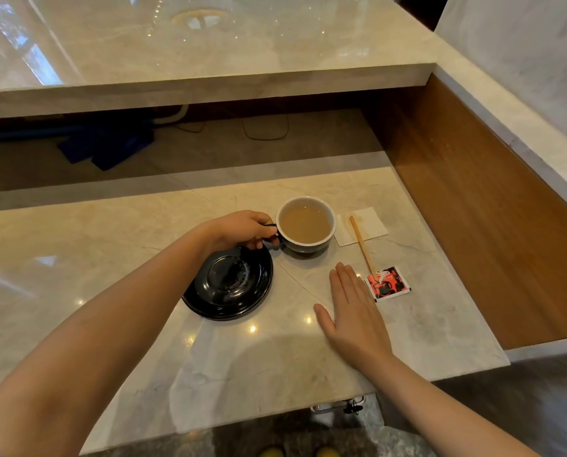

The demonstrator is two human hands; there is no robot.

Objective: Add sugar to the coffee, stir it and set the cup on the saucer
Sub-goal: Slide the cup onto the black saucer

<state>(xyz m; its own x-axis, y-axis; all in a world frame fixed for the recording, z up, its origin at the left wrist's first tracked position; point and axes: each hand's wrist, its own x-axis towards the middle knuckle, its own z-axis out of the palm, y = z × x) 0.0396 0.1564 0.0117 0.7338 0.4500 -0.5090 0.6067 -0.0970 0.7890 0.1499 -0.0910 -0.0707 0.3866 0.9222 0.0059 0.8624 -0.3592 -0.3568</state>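
Observation:
A dark cup with a white inside holds light-brown coffee and stands on the marble counter. My left hand grips the cup's handle on its left side. Just in front of that hand lies the black saucer, empty, beside the cup and not under it. My right hand rests flat on the counter, palm down, fingers together. Right of its fingertips lies a red and black sugar packet. A wooden stir stick reaches from the packet up onto a white napkin.
A raised marble shelf runs across the back, with a dark gap beneath holding cables and blue items. A wooden side panel borders the counter on the right. The counter's front edge is close to my body.

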